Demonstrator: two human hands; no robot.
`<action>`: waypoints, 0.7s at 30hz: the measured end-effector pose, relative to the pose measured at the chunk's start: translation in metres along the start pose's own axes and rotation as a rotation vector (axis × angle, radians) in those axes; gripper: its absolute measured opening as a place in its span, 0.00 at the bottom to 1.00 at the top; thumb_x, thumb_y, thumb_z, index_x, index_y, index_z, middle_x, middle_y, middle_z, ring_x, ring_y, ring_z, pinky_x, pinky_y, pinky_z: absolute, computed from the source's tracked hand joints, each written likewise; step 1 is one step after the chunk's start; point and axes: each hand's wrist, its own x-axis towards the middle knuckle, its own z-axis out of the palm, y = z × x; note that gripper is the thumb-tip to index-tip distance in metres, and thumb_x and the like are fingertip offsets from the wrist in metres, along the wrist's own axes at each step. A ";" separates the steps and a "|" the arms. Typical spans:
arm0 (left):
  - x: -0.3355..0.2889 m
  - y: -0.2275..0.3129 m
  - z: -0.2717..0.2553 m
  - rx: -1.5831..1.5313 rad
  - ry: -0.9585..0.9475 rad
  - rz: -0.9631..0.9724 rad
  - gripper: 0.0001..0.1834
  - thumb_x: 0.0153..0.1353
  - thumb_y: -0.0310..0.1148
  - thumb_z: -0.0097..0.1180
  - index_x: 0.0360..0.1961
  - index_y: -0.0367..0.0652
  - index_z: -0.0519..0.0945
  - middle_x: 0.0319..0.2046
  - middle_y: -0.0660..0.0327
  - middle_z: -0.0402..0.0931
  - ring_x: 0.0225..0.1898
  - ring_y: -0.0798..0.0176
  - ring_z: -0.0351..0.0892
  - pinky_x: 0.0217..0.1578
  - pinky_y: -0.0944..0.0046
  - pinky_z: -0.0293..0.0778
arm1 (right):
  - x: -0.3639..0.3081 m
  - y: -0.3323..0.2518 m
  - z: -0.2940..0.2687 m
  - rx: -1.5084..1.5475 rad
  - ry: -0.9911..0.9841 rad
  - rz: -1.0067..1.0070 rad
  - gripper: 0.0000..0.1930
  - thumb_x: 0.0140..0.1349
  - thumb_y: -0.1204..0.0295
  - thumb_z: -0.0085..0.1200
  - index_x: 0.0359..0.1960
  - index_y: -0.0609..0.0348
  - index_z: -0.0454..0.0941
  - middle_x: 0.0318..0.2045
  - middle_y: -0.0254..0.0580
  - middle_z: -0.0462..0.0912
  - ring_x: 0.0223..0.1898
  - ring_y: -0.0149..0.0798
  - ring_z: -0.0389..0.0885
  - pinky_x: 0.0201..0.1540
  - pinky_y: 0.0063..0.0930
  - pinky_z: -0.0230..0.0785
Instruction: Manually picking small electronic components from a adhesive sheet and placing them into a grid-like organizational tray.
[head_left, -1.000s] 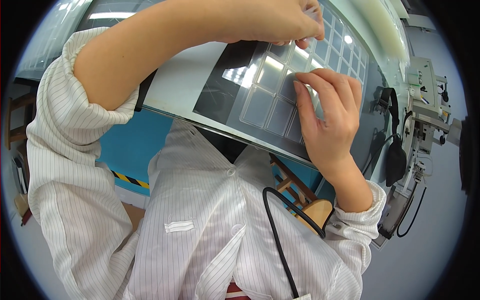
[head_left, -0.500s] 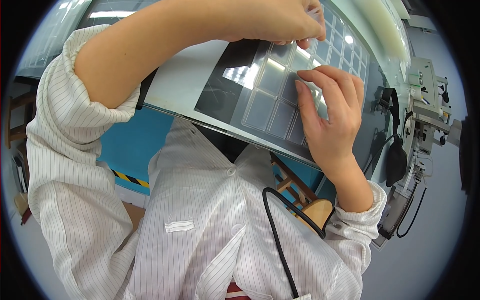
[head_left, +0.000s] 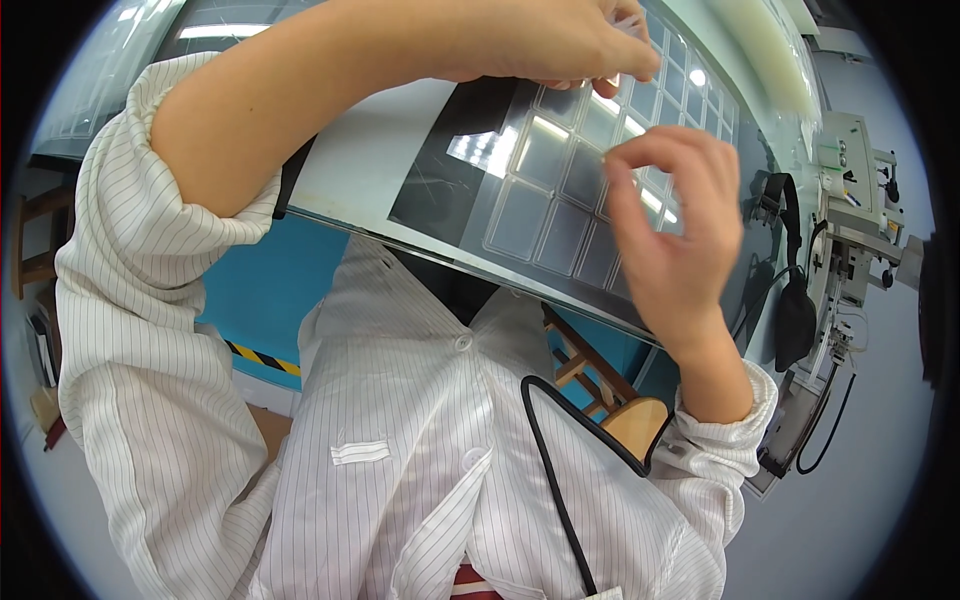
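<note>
A clear sheet with rows of rounded rectangular cells lies on the glass-topped table. At the far side my left hand reaches across it, its fingers closed around some clear, shiny plastic pieces. I cannot tell their exact kind. Over the right part of the sheet is my right hand, slightly blurred. Its thumb and forefinger meet in a pinch; whatever is between the tips, if anything, is too small to make out.
A dark strip and a white panel show left of the sheet. A black strap with a pouch hangs at the table's right side. Grey machinery stands farther right. A wooden stool is below the table edge.
My right hand has moved a little right, and its thumb and forefinger have closed from apart into a pinch. The left hand has barely shifted and still grips the clear plastic.
</note>
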 end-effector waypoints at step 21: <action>0.007 -0.007 -0.004 -0.001 0.040 0.086 0.13 0.66 0.35 0.55 0.37 0.32 0.80 0.28 0.60 0.78 0.28 0.69 0.73 0.32 0.68 0.70 | 0.003 -0.008 0.022 -0.010 0.023 -0.008 0.09 0.55 0.80 0.67 0.38 0.61 0.85 0.38 0.41 0.83 0.39 0.42 0.78 0.44 0.32 0.70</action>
